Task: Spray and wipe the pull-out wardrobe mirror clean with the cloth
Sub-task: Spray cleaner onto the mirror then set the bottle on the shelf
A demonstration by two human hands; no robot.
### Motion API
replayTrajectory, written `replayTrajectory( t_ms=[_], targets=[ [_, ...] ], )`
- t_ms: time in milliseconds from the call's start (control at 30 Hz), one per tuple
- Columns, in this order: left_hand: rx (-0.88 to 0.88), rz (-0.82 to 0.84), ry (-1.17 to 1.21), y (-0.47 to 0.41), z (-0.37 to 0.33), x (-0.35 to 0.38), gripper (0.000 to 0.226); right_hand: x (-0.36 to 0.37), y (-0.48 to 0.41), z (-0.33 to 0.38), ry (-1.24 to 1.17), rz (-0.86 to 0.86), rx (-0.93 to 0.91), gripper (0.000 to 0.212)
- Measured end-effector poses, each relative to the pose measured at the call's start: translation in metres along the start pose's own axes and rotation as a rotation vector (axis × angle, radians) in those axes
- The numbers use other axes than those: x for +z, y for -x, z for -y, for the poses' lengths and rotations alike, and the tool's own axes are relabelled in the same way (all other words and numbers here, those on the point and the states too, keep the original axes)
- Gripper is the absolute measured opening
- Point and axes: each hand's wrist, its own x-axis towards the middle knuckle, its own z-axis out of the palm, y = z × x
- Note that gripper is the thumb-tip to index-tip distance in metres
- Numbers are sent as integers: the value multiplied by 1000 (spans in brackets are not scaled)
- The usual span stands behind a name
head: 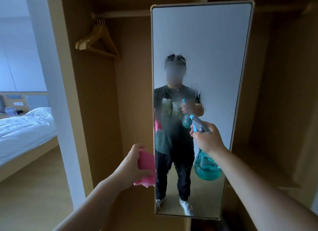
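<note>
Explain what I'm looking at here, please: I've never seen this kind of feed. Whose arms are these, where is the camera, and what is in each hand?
There is one picture, from a wide-angle camera worn on a person's head, looking forward and down. The two bare arms are that person's own. The left hand grips a pink cloth beside the mirror's left edge. The right hand holds a teal spray bottle, nozzle aimed at the mirror. The glass stands upright in front of an open wooden wardrobe; its middle is misted with spray and shows the person's reflection. Wooden hangers hang on the rail to the left, and a bed shows beyond.
</note>
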Motion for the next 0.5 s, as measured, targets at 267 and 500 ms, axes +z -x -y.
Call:
replayTrajectory(
  t_ms=[267,500],
  targets=[
    [9,-44,-161,1,8,14,35,-4,12,-26,30,57,20,15],
    [91,-118,-162,8,10,20,19,7,31,-59,77,113,47,20]
  ],
)
